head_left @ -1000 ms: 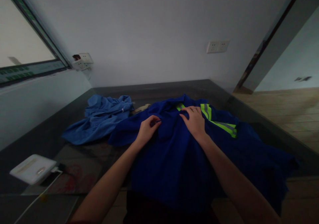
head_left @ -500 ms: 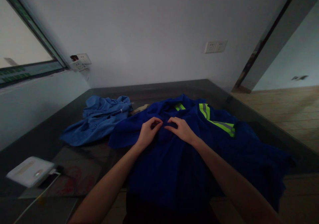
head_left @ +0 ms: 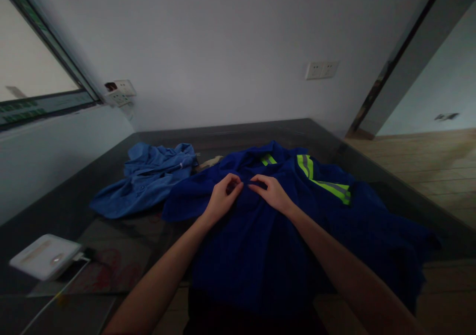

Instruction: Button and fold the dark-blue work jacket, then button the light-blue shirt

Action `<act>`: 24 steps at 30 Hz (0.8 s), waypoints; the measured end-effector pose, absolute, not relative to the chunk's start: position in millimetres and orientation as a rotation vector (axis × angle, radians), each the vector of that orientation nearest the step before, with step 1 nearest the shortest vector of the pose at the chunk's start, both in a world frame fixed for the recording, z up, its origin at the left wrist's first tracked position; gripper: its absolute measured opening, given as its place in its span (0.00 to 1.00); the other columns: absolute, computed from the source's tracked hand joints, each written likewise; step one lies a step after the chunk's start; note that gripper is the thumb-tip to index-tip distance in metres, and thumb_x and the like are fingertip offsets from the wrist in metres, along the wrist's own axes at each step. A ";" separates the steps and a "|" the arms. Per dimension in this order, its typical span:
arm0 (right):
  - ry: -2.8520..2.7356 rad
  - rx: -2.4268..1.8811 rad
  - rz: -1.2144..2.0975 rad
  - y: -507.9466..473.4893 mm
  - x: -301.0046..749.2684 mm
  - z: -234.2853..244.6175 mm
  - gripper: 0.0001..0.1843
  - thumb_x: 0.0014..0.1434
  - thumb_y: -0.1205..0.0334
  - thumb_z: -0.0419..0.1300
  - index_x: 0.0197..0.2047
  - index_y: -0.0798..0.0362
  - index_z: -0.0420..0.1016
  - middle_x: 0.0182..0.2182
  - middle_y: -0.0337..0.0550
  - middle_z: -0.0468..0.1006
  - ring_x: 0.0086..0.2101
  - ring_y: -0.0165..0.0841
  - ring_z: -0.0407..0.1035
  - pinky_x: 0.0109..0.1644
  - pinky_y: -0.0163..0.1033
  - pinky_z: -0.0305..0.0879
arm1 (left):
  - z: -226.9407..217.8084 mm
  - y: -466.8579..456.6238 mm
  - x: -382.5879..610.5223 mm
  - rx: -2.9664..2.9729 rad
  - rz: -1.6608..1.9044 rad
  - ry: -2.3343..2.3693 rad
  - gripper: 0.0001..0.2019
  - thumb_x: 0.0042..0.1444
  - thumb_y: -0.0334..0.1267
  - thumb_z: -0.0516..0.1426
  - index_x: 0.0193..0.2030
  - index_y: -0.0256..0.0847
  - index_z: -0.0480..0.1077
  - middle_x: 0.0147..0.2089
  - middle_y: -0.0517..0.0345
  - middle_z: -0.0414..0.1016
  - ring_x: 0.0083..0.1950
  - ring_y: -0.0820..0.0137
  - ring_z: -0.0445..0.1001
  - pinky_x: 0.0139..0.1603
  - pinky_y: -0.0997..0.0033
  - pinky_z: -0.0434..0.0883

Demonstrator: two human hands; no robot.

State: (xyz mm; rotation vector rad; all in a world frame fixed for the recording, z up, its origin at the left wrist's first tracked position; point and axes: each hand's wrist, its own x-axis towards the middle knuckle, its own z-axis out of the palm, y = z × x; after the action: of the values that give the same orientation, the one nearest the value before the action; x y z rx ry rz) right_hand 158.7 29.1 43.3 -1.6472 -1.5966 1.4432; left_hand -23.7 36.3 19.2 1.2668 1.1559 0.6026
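Observation:
A dark blue work jacket [head_left: 256,255] with yellow-green and grey reflective strips [head_left: 330,190] lies spread over the table, its lower part hanging toward me. My left hand [head_left: 223,193] pinches the jacket's front just below the collar, thumb against forefinger. Close beside it, my right hand [head_left: 273,193] pinches the same front, with a small gap between the two sets of fingertips. Whatever fine part of the cloth lies between the fingertips is too dark and small to make out.
A lighter blue shirt [head_left: 148,176] lies crumpled at the left on the dark table [head_left: 223,129], with a beige cloth [head_left: 211,163] beside it. A white box [head_left: 46,256] with a cable sits at the near left. Wall sockets [head_left: 322,70] are behind.
My right fingertips have shifted very slightly to the right, and the gap between the hands is about the same. The jacket and the other things look unmoved.

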 end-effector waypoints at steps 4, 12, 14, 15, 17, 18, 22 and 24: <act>-1.607 -1.627 1.434 28.7 156.9 46.1 0.06 0.59 0.61 0.59 0.35 0.53 0.75 0.33 0.41 0.79 0.36 0.34 0.72 0.40 0.36 0.64 | 16.9 37.2 -23.2 1.305 0.534 1.199 0.08 0.58 0.41 0.54 0.34 0.39 0.69 0.34 0.59 0.72 0.36 0.71 0.71 0.36 0.74 0.66; -1.718 -1.638 1.355 25.0 156.0 41.7 0.03 0.59 0.64 0.59 0.35 0.52 0.75 0.34 0.41 0.79 0.36 0.34 0.72 0.41 0.37 0.64 | 10.6 34.9 -23.2 1.304 0.506 1.200 0.08 0.56 0.41 0.56 0.35 0.39 0.70 0.34 0.58 0.73 0.36 0.70 0.72 0.36 0.73 0.67; -1.749 -1.658 1.309 23.9 155.5 39.3 0.03 0.59 0.64 0.60 0.35 0.52 0.75 0.33 0.41 0.79 0.35 0.35 0.72 0.40 0.37 0.64 | 9.6 34.5 -23.4 1.313 0.522 1.212 0.08 0.56 0.41 0.56 0.34 0.39 0.70 0.34 0.58 0.73 0.36 0.70 0.71 0.37 0.73 0.66; -1.759 -1.670 1.292 23.4 155.1 38.5 0.02 0.58 0.65 0.60 0.35 0.52 0.75 0.33 0.41 0.79 0.35 0.35 0.72 0.40 0.37 0.64 | 9.3 34.4 -23.6 1.316 0.528 1.215 0.08 0.56 0.41 0.56 0.34 0.39 0.70 0.33 0.58 0.72 0.36 0.70 0.71 0.37 0.73 0.66; -1.766 -1.692 1.268 22.5 154.1 37.9 0.02 0.58 0.65 0.61 0.34 0.52 0.75 0.32 0.41 0.79 0.34 0.34 0.72 0.39 0.37 0.63 | 9.3 34.2 -23.9 1.317 0.534 1.214 0.08 0.56 0.42 0.56 0.34 0.39 0.69 0.33 0.58 0.72 0.36 0.70 0.71 0.37 0.73 0.66; -1.767 -1.698 1.264 22.2 153.5 37.9 0.01 0.58 0.65 0.61 0.35 0.52 0.75 0.32 0.41 0.79 0.34 0.34 0.71 0.39 0.37 0.63 | 9.4 34.1 -24.0 1.317 0.535 1.213 0.08 0.56 0.42 0.56 0.34 0.39 0.69 0.33 0.58 0.72 0.36 0.70 0.71 0.36 0.74 0.66; -1.765 -1.695 1.264 21.0 151.6 38.1 0.01 0.58 0.66 0.61 0.34 0.52 0.74 0.32 0.41 0.78 0.34 0.33 0.71 0.38 0.36 0.62 | 9.1 33.4 -24.0 1.331 0.521 1.221 0.09 0.56 0.43 0.56 0.33 0.39 0.69 0.33 0.58 0.71 0.36 0.70 0.70 0.36 0.73 0.66; -1.763 -1.689 1.272 20.8 151.3 38.0 0.01 0.58 0.66 0.61 0.34 0.53 0.74 0.31 0.40 0.78 0.34 0.33 0.71 0.38 0.35 0.62 | 8.7 33.2 -24.0 1.357 0.509 1.230 0.10 0.57 0.43 0.55 0.33 0.39 0.69 0.32 0.58 0.71 0.35 0.70 0.70 0.35 0.73 0.66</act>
State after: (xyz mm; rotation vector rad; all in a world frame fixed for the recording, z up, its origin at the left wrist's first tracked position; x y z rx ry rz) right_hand 151.3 20.8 38.0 -1.6891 -1.7628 1.2721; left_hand -24.0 33.2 8.7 1.3568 1.2297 0.5088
